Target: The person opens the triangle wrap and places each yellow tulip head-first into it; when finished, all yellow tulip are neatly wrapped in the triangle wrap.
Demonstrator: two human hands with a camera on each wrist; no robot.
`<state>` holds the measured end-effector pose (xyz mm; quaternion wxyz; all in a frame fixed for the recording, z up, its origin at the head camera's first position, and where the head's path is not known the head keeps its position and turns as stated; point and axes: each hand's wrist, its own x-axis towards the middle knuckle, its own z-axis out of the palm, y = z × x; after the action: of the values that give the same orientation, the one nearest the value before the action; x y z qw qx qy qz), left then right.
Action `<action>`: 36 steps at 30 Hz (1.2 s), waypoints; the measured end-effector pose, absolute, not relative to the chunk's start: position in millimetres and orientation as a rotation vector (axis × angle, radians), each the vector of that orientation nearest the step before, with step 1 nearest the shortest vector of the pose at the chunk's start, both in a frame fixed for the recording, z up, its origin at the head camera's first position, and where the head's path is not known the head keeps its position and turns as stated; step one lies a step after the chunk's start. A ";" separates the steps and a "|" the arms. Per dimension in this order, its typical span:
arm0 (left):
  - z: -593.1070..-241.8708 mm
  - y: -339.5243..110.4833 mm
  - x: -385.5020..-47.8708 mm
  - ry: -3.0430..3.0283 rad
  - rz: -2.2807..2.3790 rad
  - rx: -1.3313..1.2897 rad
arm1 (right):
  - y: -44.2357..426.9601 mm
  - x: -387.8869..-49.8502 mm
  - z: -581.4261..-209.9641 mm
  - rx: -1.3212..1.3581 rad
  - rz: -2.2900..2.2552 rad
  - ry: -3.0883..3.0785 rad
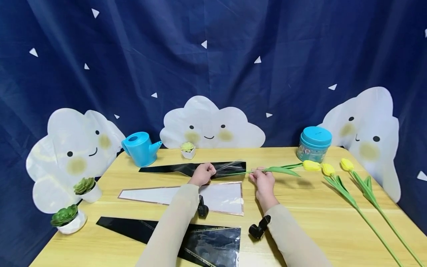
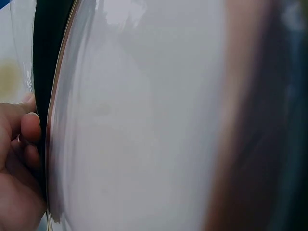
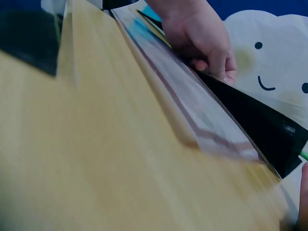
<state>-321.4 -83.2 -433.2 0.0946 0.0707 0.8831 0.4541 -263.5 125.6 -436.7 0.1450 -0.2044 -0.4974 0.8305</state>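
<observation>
My left hand [image 1: 201, 174] pinches the edge of a black, clear-fronted tapered flower sleeve [image 1: 166, 169] at the back of the table. In the left wrist view, the fingers [image 2: 31, 127] press against its dark edge. The right hand [image 1: 262, 181] pinches the green stem of a yellow artificial tulip [image 1: 311, 165], its bloom pointing right. The stem's lower end lies at the sleeve's wide opening, seemingly under the clear film. In the right wrist view, the left hand [image 3: 204, 38] holds the black sleeve [image 3: 250, 115], while only a sliver of the right hand [image 3: 303, 197] shows.
A white sleeve [image 1: 220, 194] and another black sleeve [image 1: 213, 244] lie nearer. Two yellow tulips [image 1: 357, 204] lie at right. A blue watering can [image 1: 140, 150], small succulent [image 1: 188, 150] and blue-lidded tub [image 1: 313, 144] stand behind; two potted succulents [image 1: 88, 190] stand at left.
</observation>
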 end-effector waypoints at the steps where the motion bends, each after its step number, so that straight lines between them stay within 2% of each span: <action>1: -433.3 -83.3 -321.3 2.618 1.347 0.206 | 123.4 -264.3 -436.5 -0.586 2.404 -1.455; 8: -433.3 -82.0 -320.5 2.621 1.349 0.193 | 111.5 -264.8 -437.7 -0.517 2.494 -1.636; 20: -433.6 -78.4 -319.8 2.755 1.162 0.242 | 107.1 -248.8 -439.1 -0.412 2.389 -2.012; 36: -433.9 -78.1 -322.2 2.775 1.146 0.244 | 132.3 -243.8 -432.2 -0.328 2.505 -1.991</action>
<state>-322.2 -78.1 -433.9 0.0644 0.0809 0.9193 0.3798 -243.8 132.3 -432.2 -0.0375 -0.1020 -0.6187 0.7781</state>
